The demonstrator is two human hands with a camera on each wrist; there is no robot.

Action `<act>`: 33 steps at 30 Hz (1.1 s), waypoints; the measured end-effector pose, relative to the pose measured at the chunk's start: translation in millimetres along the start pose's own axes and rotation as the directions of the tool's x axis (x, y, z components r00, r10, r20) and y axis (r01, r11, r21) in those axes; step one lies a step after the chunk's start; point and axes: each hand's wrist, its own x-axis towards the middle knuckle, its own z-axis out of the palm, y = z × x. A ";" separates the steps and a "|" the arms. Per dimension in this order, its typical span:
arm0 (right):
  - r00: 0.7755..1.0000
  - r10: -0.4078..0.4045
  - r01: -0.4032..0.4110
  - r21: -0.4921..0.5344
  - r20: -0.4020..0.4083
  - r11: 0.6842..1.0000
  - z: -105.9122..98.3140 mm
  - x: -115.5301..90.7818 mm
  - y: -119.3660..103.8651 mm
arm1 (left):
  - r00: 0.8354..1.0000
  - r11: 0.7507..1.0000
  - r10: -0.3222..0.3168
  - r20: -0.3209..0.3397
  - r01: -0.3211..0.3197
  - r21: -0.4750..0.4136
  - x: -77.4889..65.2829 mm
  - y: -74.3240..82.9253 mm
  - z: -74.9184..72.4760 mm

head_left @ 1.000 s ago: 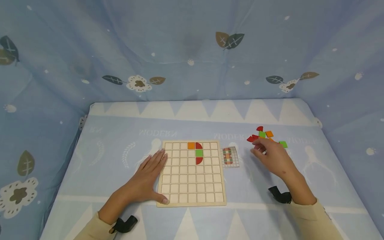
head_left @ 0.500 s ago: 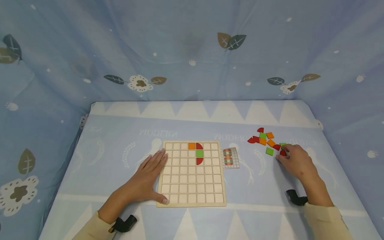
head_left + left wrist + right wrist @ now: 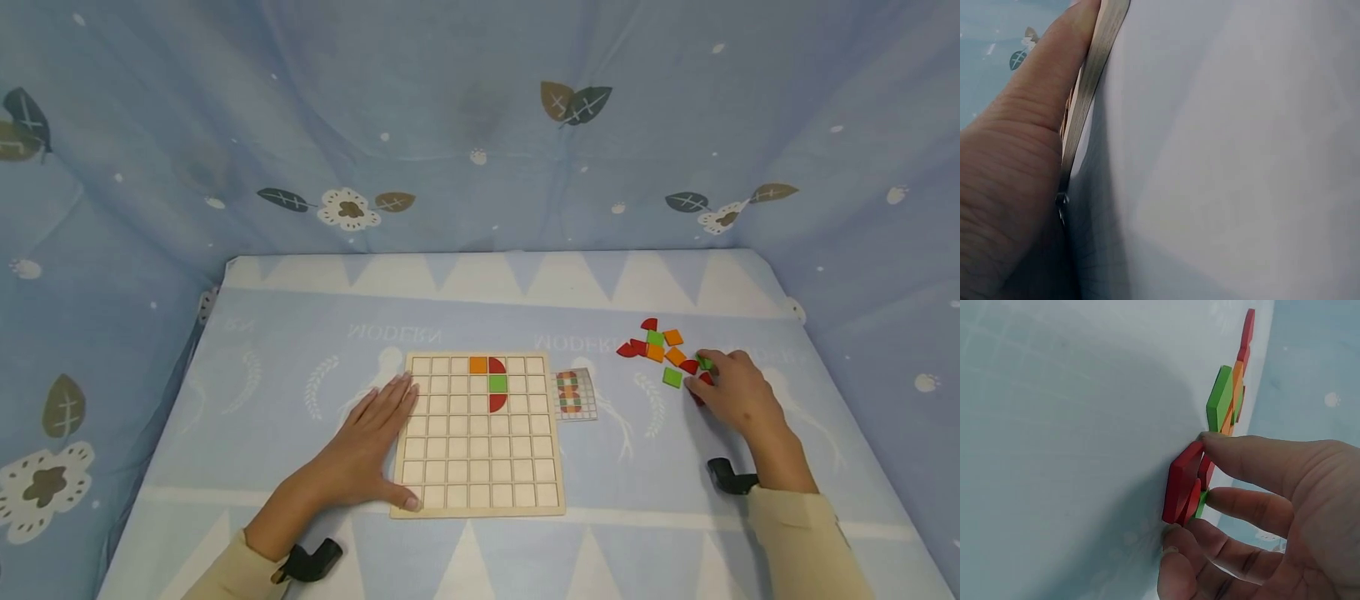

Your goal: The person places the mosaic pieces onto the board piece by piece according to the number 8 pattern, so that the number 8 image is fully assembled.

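The left hand lies with fingers spread along the left edge of a wooden grid board; its thumb presses on the rim in the left wrist view. On the board sit an orange square tile, a green square tile and two red quarter-circle tiles. The right hand is at the near right end of a loose tile pile. Its thumb and fingers pinch a tilted red tile at opposite ends. The index finger touches a green tile behind it.
A pattern card lies against the board's right edge. Several loose red, orange and green tiles lie at the right of the cloth-covered table. Patterned fabric walls rise behind and at both sides.
The right hand has moved right and slightly nearer, from above the pile's middle to its right end, where it now pinches a red tile. The left hand and board stay put.
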 end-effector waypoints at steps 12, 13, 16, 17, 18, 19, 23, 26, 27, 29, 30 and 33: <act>0.998 -0.029 0.032 0.049 -0.062 0.998 -0.3 9.1 -7.1 | 1.000 1.000 0.004 -0.005 -0.004 0.007 0.0 -2.2 1.1; 0.997 -0.032 0.036 0.054 -0.071 0.998 0.4 10.1 -8.6 | 1.000 1.000 0.008 -0.010 -0.008 0.008 0.1 -2.7 1.5; 0.995 -0.051 0.056 0.055 -0.080 0.997 2.4 14.6 -12.9 | 0.999 1.000 0.021 -0.030 -0.021 0.010 -0.1 -3.7 2.8; 0.995 -0.059 0.063 0.053 -0.077 0.997 2.9 16.3 -14.3 | 0.999 1.000 0.027 -0.038 -0.026 0.011 -0.4 -3.7 3.1; 0.995 -0.061 0.065 0.051 -0.073 0.997 3.1 17.8 -15.5 | 0.999 1.000 0.030 -0.045 -0.029 0.011 -0.8 -3.8 3.4; 0.996 -0.057 0.061 0.049 -0.070 0.997 3.3 18.7 -16.6 | 0.998 0.999 0.035 -0.052 -0.034 0.011 -0.9 -3.8 3.8; 0.998 -0.032 0.035 0.061 -0.047 0.998 1.5 21.3 -19.5 | 0.997 0.999 0.040 -0.061 -0.039 0.011 -0.9 -3.5 4.2; 0.999 -0.012 0.014 0.084 -0.030 0.996 0.4 22.5 -19.9 | 0.998 0.999 0.037 -0.060 -0.037 0.014 -0.6 -3.8 4.2; 1.000 -0.002 0.004 0.094 -0.022 0.996 0.6 22.8 -19.9 | 0.998 0.999 0.036 -0.059 -0.035 0.015 -0.6 -3.9 4.0; 1.000 0.012 -0.011 0.117 -0.004 0.993 0.2 23.4 -19.6 | 0.998 1.000 0.028 -0.050 -0.027 0.015 -0.4 -4.3 4.1; 1.000 0.018 -0.019 0.128 0.004 0.992 0.2 23.7 -19.4 | 0.999 1.000 0.025 -0.045 -0.024 0.016 -0.3 -4.4 4.0; 0.999 0.031 -0.034 0.152 0.016 0.988 0.8 24.2 -19.0 | 1.000 1.000 0.009 -0.020 -0.009 0.019 0.2 -5.0 3.7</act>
